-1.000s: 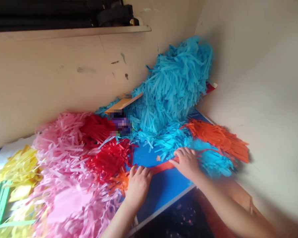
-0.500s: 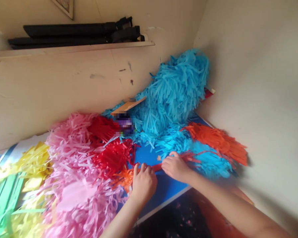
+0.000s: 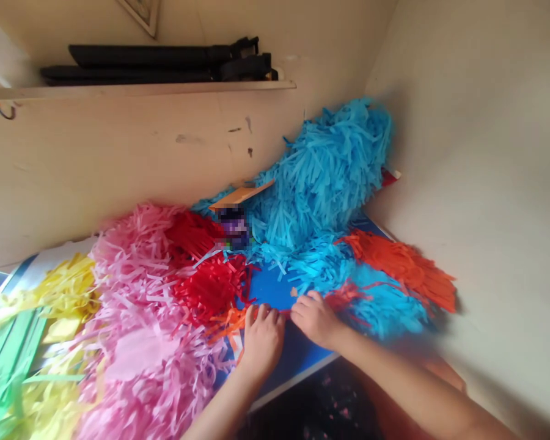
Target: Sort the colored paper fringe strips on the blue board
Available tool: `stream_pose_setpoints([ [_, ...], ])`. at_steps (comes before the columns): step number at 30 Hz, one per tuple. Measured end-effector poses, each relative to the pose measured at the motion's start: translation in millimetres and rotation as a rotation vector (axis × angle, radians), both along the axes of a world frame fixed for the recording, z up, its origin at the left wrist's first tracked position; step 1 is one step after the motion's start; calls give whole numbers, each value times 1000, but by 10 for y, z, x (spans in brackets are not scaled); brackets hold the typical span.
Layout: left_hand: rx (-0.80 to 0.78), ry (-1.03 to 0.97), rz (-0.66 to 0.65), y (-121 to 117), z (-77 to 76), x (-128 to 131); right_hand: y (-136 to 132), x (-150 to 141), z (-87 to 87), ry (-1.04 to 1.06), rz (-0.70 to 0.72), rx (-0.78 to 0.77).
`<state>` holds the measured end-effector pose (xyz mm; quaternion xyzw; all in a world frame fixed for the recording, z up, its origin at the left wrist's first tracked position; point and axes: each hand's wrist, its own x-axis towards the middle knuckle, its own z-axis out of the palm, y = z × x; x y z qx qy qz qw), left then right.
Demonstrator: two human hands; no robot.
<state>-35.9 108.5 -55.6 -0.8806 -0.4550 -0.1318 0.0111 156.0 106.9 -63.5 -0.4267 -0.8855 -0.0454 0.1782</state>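
Observation:
Over the blue tabletop (image 3: 268, 284), my left hand (image 3: 264, 336) and my right hand (image 3: 316, 319) pinch the narrow middle of an orange-red fringed paper strip (image 3: 346, 297), close together. Loose fringe spreads out past both hands; fingertips and the gripped part are mostly hidden. Beside my left hand lie a pile of red fringed paper (image 3: 215, 290) and a larger heap of pink fringed paper (image 3: 142, 311). Blue fringed paper (image 3: 389, 302) lies to the right of my right hand, with an orange fringed bundle (image 3: 407, 269) on top.
A tall mound of blue fringed paper (image 3: 330, 177) leans into the wall corner. A cardboard piece (image 3: 241, 195) and a blurred purple item (image 3: 234, 226) sit before it. Yellow (image 3: 68, 284) and green paper strips (image 3: 16, 342) lie left. A shelf (image 3: 137, 91) holds long black objects.
My hands have come slightly closer together, with my right hand shifting left along the strip. The fringe at its right end has moved a little. The camera view has shifted slightly.

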Motion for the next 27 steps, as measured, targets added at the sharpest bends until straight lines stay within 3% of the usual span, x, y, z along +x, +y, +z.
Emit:
stream_pose_setpoints([
  [6, -26, -52, 8, -107, -47, -246, -71, 267, -102, 119, -70, -8],
  [11, -66, -147, 68, -59, -81, -399, -9, 460, -135, 322, -145, -157],
  [19, -249, -80, 121, 83, 16, -366, 73, 417, -75, 340, -262, -322],
  [27, -260, 75, 153, 151, 54, -270, 98, 381, -62, 291, -279, -346],
])
